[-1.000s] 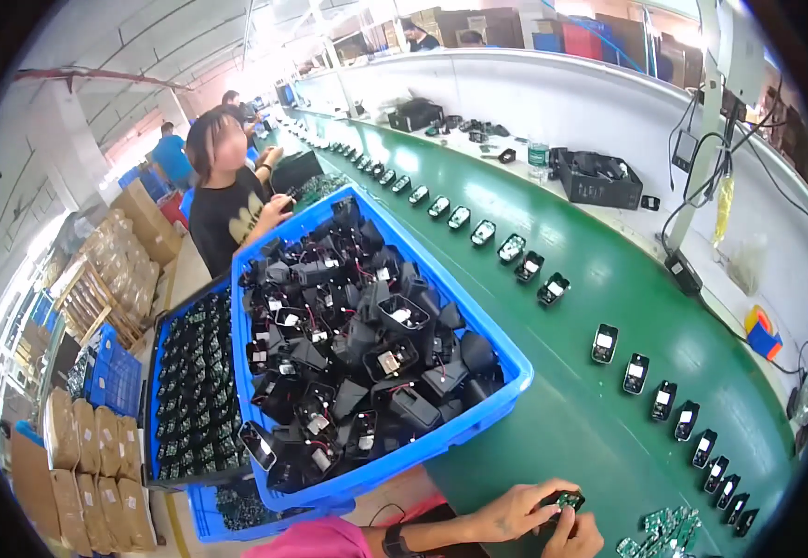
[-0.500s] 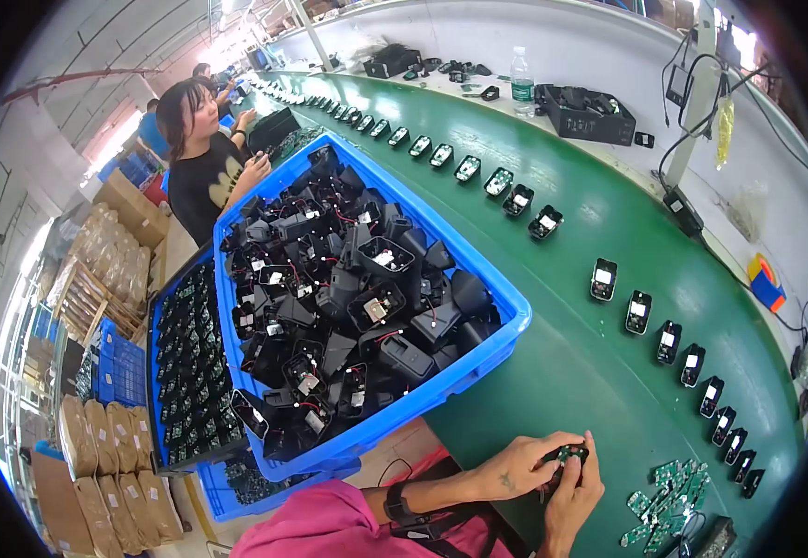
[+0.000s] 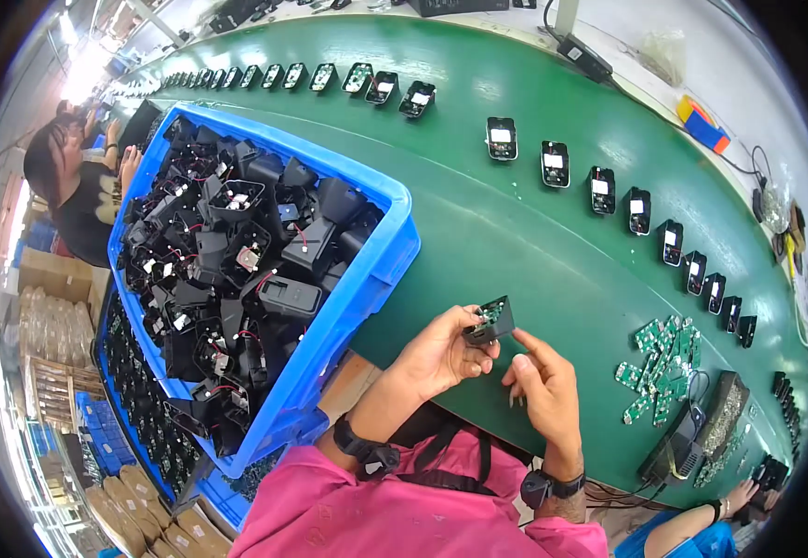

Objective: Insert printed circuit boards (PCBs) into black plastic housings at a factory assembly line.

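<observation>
My left hand (image 3: 449,352) is closed around the lower left side of a small black plastic housing (image 3: 495,325). A green circuit board (image 3: 487,314) shows inside its open face. The housing is tilted above the near edge of the green table. Just right of it is my right hand (image 3: 545,379), its index finger stretched toward the housing's corner; whether it touches is unclear. The thumb is apart and the other fingers are partly bent, with nothing visible in them. To the right lies a loose pile of green circuit boards (image 3: 666,363).
A blue crate (image 3: 390,246) heaped with black housings and red wires stands left. Along the green table (image 3: 460,232) curves a row of open housings (image 3: 555,166). A black tool (image 3: 678,446) and a foam block (image 3: 723,409) lie right. Co-workers sit far left and lower right.
The view has swung right and down. My hands, earlier pressed together around the dark piece, have come apart; the left holds the housing while the right has loosened beside it.
</observation>
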{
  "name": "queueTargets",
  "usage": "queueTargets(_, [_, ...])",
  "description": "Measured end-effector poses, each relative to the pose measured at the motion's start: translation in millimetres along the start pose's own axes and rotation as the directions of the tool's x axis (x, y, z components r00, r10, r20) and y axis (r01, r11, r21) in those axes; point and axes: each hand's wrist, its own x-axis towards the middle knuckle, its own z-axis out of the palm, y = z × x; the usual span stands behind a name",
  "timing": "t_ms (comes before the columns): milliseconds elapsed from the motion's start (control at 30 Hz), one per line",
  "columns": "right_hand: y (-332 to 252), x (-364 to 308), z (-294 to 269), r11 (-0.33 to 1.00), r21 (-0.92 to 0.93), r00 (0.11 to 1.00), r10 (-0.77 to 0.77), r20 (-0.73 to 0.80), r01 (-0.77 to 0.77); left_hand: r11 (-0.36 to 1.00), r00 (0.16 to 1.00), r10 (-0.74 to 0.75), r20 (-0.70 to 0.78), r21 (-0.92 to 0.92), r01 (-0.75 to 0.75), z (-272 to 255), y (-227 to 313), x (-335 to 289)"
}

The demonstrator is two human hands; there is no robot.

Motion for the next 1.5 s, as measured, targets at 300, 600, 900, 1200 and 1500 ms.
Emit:
queueTargets(300, [-36, -2, -9, 0.901, -0.404, 0.985, -0.170, 0.005, 0.158, 0.872, 0.978, 0.204, -0.034, 0.462, -0.165, 6, -8, -6])
queueTargets(600, [-80, 47, 10, 0.495, -0.714, 0.868, -0.267, 0.418, 0.496, 0.526, 0.886, 0.460, 0.066, 0.783, -0.331, 4, 4, -9])
queueTargets(900, [-128, 244, 49, 0.183, -0.933, 0.824, -0.542, 0.168, 0.310, -0.038, 0.608, 0.743, 0.279, 0.925, -0.379, -12, -6, -1])
queueTargets(1200, [-121, 316, 52, 0.066, -0.976, 0.890, -0.428, 0.159, 0.206, 0.011, 0.603, 0.757, 0.251, 0.918, -0.396, -12, -4, -2])
queueTargets(1500, [-103, 285, 12, -0.159, -0.942, 0.914, -0.239, 0.327, 0.295, 0.057, 0.600, 0.766, 0.231, 0.905, -0.422, -12, -2, -8])
